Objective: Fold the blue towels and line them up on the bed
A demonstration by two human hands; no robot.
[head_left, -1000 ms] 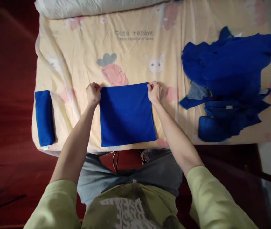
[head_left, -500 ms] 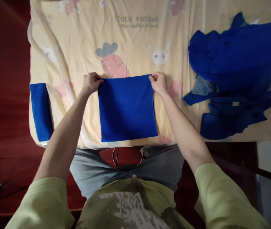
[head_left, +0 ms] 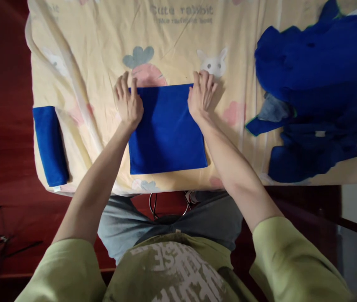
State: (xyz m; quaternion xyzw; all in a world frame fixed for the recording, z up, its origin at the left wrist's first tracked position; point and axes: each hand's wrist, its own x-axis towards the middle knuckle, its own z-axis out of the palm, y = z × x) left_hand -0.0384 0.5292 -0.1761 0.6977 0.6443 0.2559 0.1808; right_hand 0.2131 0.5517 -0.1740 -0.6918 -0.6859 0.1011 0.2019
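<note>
The folded blue cloth (head_left: 169, 138) is lying flat on the table (head_left: 97, 50), which is covered by a pale yellow printed sheet (head_left: 178, 37). The cloth is sitting close to the near edge, square to the person.

The left hand (head_left: 130, 105) is pressing on the cloth's 10 o'clock corner. Its fingers (head_left: 122, 86) are stretched out and slightly apart, gripping nothing, with the tips reaching past the far edge onto the sheet.

The right hand (head_left: 200, 96) is resting on the 1 o'clock corner in the same way. Its fingers (head_left: 209, 82) are extended side by side, palm down, and nothing is pinched between them.

In this inspector's judgement, both palms are bearing down at the far corners so that the layers are lying aligned and the far edge is running straight.

At 9 o'clock from the cloth, a narrow folded blue piece (head_left: 50, 144) is lying at the table's left edge, well apart from the hands.

At 3 o'clock, a loose pile of blue cloths (head_left: 316, 75) is spreading over the right side, with a grey scrap (head_left: 272, 111) showing in it. The pile is unsorted and is touching neither hand.
</note>
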